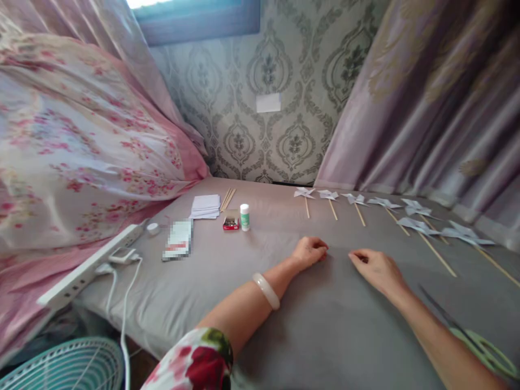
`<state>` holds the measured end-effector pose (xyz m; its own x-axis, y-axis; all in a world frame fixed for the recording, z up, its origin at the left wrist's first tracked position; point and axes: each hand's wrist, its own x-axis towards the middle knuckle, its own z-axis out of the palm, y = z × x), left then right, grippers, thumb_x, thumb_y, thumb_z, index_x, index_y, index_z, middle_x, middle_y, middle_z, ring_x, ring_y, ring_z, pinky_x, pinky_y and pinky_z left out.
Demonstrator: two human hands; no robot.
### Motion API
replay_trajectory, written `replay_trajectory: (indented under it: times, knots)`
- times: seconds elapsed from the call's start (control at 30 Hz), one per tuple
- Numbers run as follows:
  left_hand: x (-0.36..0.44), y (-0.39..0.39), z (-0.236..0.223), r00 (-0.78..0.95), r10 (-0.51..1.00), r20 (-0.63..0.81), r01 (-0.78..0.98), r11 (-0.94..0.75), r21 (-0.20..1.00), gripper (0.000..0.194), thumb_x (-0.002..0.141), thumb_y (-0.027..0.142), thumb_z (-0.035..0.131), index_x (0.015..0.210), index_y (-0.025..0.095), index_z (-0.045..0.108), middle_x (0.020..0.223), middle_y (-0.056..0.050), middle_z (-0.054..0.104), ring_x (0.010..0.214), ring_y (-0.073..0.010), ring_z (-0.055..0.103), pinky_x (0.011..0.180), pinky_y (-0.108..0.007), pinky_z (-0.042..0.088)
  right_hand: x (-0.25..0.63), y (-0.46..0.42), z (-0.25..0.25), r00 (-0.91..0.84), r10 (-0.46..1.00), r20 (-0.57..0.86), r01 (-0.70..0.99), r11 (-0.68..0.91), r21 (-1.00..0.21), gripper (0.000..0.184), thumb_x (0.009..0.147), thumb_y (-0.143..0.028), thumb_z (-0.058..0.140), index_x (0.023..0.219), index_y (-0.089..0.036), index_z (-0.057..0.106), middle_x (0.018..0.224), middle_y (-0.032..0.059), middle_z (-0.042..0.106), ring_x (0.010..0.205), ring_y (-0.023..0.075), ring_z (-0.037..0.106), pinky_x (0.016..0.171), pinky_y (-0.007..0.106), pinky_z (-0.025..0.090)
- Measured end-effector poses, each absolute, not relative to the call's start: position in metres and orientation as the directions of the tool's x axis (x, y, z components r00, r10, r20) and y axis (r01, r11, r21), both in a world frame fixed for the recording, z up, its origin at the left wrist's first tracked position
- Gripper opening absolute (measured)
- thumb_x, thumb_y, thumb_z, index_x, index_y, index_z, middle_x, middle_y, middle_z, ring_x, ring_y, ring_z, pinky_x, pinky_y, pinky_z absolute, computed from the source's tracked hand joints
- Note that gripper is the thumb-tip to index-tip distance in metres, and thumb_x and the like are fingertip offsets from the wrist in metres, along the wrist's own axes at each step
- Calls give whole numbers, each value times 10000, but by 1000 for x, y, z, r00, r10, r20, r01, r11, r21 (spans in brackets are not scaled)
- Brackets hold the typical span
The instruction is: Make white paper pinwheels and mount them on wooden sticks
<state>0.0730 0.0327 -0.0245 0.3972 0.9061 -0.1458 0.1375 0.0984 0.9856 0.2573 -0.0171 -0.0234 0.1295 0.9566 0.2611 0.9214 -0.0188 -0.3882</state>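
Observation:
My left hand (311,253) rests on the grey sheet (325,336), fingers curled in, with nothing visible in them. A pale bangle (266,291) circles that wrist. To its right, across a small gap, my right hand (377,269) also lies with its fingers drawn together, and no object shows there. Scissors (483,342) with pale green handles lie beside my right forearm, which partly covers them. Several white paper pinwheels on wooden sticks, such as one pinwheel (420,226), are set out beyond my right hand. A glue stick (245,218) stands upright beyond my left hand.
A small red box (231,223) of tiny items sits beside the glue stick. Behind it are a paper stack (205,207) and thin wooden sticks (228,200). A blurred-out flat object (179,239) and a power strip (91,265) with cables lie left, above a fan (69,364).

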Motion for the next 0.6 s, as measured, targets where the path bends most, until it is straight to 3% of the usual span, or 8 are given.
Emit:
replay_trajectory:
  times: [0.17, 0.27, 0.33, 0.47, 0.53, 0.6]
  knots:
    - [54, 12, -1, 558, 809, -186, 232, 63, 971, 129, 782, 84, 539, 736, 110, 656, 530, 34, 557, 496, -82, 523, 601, -236, 480, 224, -17, -31, -1, 950, 311, 935, 112, -336, 279, 796, -305, 436, 758, -189, 687, 790, 73, 700, 709, 203, 639, 644, 288, 451]
    - [15, -8, 41, 880, 449, -158, 237, -126, 963, 89, 804, 163, 582, 801, 139, 668, 660, 14, 626, 583, -77, 575, 593, -200, 470, 221, -20, -38, -29, 927, 374, 940, 152, -304, 287, 815, -306, 409, 783, -182, 665, 811, 82, 679, 738, 209, 630, 684, 306, 456]
    - [-22, -13, 73, 939, 313, -144, 209, -185, 960, 102, 789, 203, 622, 855, 152, 681, 736, -5, 657, 656, -93, 606, 625, -202, 480, 223, -21, -43, -36, 911, 411, 941, 170, -294, 280, 819, -306, 404, 801, -178, 653, 812, 85, 668, 735, 210, 622, 696, 315, 458]
    - [-109, 15, 111, 780, 621, -77, 310, -276, 910, 219, 788, 345, 634, 831, 137, 687, 760, -38, 680, 654, -91, 598, 587, -183, 454, 224, -22, -50, -52, 892, 450, 940, 196, -281, 278, 829, -324, 397, 811, -173, 629, 791, 85, 651, 720, 219, 605, 698, 334, 459]
    - [-152, 43, 111, 536, 844, -2, 411, -258, 875, 272, 805, 378, 596, 837, 122, 684, 765, -58, 686, 623, -88, 585, 558, -181, 439, 223, -22, -52, -63, 880, 471, 942, 209, -264, 274, 833, -329, 394, 813, -175, 620, 786, 86, 648, 733, 229, 602, 712, 344, 457]
    - [-189, 71, 103, 152, 986, 63, 591, -141, 794, 264, 824, 345, 548, 834, 116, 679, 810, -73, 694, 633, -90, 593, 568, -185, 448, 223, -21, -54, -65, 873, 484, 942, 214, -258, 259, 831, -324, 397, 816, -181, 612, 789, 84, 649, 736, 231, 601, 715, 346, 456]
